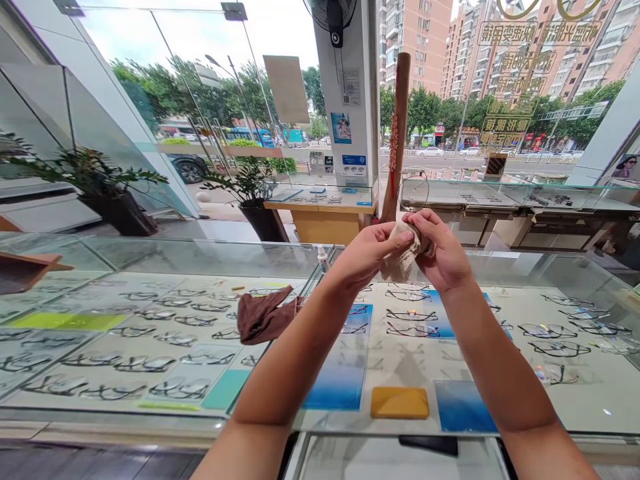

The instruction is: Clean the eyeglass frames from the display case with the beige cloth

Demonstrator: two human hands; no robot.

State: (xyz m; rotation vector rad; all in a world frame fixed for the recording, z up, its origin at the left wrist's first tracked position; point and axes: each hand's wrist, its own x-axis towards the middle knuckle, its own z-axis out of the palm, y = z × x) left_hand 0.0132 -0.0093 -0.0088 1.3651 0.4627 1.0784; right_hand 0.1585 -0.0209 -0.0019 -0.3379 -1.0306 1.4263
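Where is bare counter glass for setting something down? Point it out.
The glass top looks bare right of the right forearm and left of the brown cloth; the eyeglasses there seem to lie beneath it. It is tighter between the brown cloth, white bottle and left forearm.

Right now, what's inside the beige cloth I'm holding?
Your left hand and right hand pinch the beige cloth, covering anything within its folds. A thin round rim shows above them; whether it continues inside can't be seen.

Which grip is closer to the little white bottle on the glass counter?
Left. In the picture, the left grip is just right of the little white bottle; the right grip is farther right.
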